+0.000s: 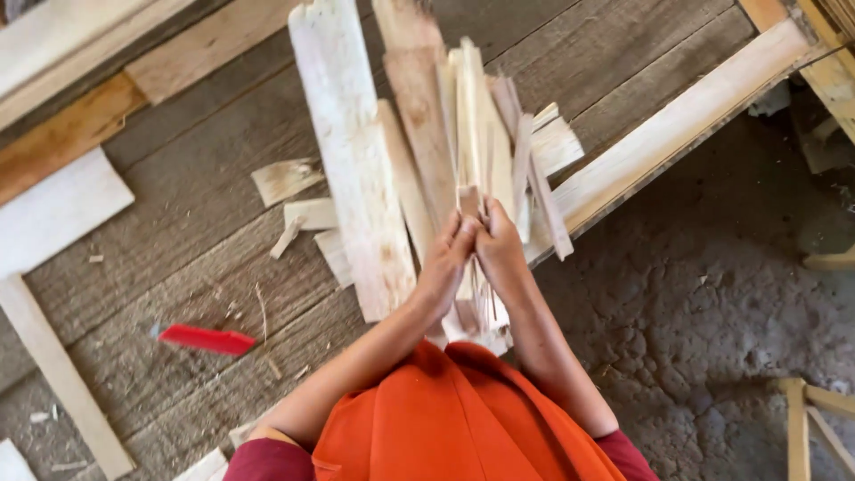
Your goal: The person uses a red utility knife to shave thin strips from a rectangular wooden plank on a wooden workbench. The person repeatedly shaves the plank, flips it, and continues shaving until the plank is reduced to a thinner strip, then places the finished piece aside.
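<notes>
Hands meet at frame centre, both closed round one bundle of thin wood slats. Left hand grips the near end from the left, fingers wrapped, knuckles up. Right hand clamps the same end from the right, thumb side touching the left hand. Both clenched, nothing loose.

Bundle fans out away from the body, far ends spread and uneven, near ends pinched together between the palms. More thin strips hang below the hands toward the orange garment. It lies over a wide pale plank and a second brownish board, all on the grey plank workbench, just left of the bench's pale edge rail.

Step, by my read: gathering and squaring the strips into one handful. Next move likely needs the grip kept tight while the far ends get aligned; slack fingers would let the thin pieces slide and splay.

Pose: both forearms run in from the near edge and converge, elbows out, wrists about straight, left forearm angled from lower left, right one steeper from lower right.

Around: red flat tool lies well left on the bench, apart from both hands. Offcut chips sit left of the plank. Dirt floor on the right.
</notes>
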